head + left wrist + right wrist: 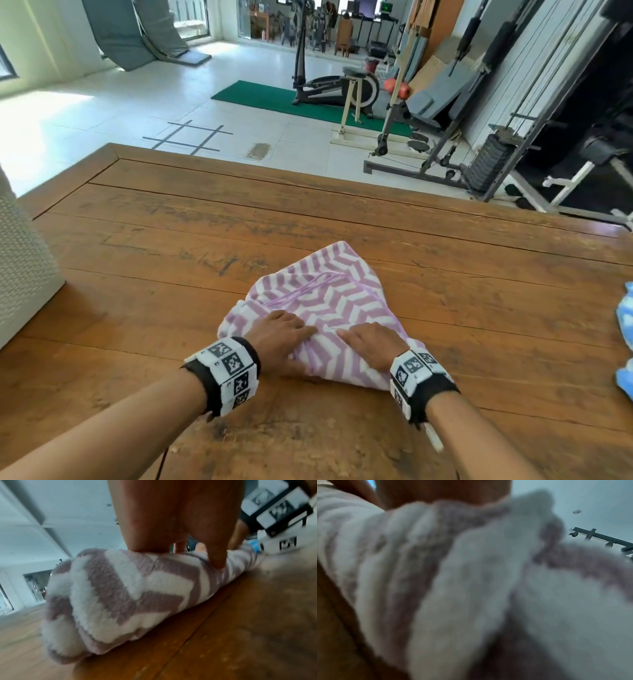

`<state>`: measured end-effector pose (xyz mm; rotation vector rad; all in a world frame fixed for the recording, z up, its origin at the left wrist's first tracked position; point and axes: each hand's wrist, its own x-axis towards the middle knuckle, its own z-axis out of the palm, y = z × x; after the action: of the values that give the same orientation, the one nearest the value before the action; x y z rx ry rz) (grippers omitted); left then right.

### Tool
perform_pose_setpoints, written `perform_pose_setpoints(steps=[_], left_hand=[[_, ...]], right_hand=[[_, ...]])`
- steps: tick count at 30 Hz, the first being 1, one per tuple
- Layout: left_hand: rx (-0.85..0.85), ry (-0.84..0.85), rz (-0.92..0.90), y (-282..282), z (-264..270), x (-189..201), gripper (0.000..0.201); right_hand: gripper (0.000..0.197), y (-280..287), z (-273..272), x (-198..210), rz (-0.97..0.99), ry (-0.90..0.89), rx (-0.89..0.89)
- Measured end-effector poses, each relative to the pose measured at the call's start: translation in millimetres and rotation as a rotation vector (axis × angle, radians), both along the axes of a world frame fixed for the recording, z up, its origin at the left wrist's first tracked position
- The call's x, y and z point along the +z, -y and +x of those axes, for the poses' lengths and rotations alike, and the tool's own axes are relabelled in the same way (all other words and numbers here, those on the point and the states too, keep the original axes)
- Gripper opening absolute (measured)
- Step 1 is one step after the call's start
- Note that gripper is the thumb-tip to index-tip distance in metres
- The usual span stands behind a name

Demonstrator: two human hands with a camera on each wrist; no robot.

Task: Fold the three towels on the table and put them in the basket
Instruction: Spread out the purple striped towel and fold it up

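Here the purple-and-white zigzag towel (322,308) lies partly folded on the wooden table (445,274), toward the near edge and a little right of the middle. Both hands rest on its near part: the left hand (279,334) has its fingers laid out flat over the cloth, while the left wrist view shows its thumb (214,555) pushed into the rolled near fold, so the hand seems to pinch that fold. The right hand (371,344) lies beside it with straight fingers pressing down, the fingertips of the two hands nearly meeting; the right wrist view is blurred cloth and adds little. A white woven basket (24,267) stands at the table's left edge, well apart from the towel. A blue patterned cloth (625,339) shows at the right edge, partly cut off. Between these, bare tabletop stretches to the far edge. Past it lie tiled floor, a green mat (274,99) and gym machines (496,113).
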<state>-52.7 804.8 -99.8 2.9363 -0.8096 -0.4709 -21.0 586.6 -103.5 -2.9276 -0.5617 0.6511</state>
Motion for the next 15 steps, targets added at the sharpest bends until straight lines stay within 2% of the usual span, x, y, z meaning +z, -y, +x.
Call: perform_pose_setpoints(steps=[2, 4, 5, 6, 7, 8, 9, 10, 11, 12, 13, 14, 15], left_hand=[[0.017, -0.042, 0.027, 0.8, 12.1, -1.9, 0.064], [0.02, -0.102, 0.036, 3.9, 27.9, 0.7, 0.058], [0.019, -0.132, 0.029, 5.2, 35.4, 2.2, 0.056], [0.028, -0.176, 0.018, 5.5, 42.0, 4.5, 0.054], [0.035, -0.213, 0.001, 5.7, 48.4, 6.0, 0.052], [0.042, -0.244, -0.006, 5.8, 53.4, 7.0, 0.052], [0.046, -0.266, -0.01, 6.1, 58.0, 7.5, 0.051], [0.056, -0.283, -0.001, 7.0, 61.2, 8.4, 0.05], [0.061, -0.286, 0.012, 8.6, 63.7, 8.9, 0.05], [0.059, -0.261, 0.034, 10.5, 65.4, 9.5, 0.05], [0.05, -0.206, 0.054, 12.2, 64.8, 9.7, 0.049], [0.035, -0.112, 0.06, 14.3, 64.5, 10.4, 0.047], [0.016, -0.008, 0.045, 16.1, 62.3, 10.5, 0.045]], right_hand=[[0.041, -2.3, 5.5, -3.4, 0.076, 0.058, 0.0], [0.023, -0.3, 5.4, -5.7, 0.012, 0.217, 0.071], [0.032, -1.5, -4.6, -1.4, -0.066, 0.157, 0.074], [0.045, -0.4, -8.7, -6.0, -0.113, 0.25, 0.134], [0.048, -0.2, -14.6, -4.1, -0.118, 0.214, 0.137], [0.057, 1.2, -16.0, -7.0, -0.046, 0.285, 0.124], [0.078, 3.1, -15.9, -8.1, -0.061, 0.271, 0.07], [0.092, 1.9, -16.5, -9.8, -0.067, 0.264, 0.075], [0.09, 0.3, -15.0, -6.5, -0.078, 0.294, 0.091], [0.078, 1.1, -7.9, -4.9, -0.084, 0.311, 0.125], [0.067, 0.2, -1.0, -2.2, -0.069, 0.255, 0.123], [0.069, 1.8, 9.8, -2.5, -0.042, 0.212, 0.128], [0.086, 2.0, 19.4, -2.2, -0.042, 0.153, 0.115]])
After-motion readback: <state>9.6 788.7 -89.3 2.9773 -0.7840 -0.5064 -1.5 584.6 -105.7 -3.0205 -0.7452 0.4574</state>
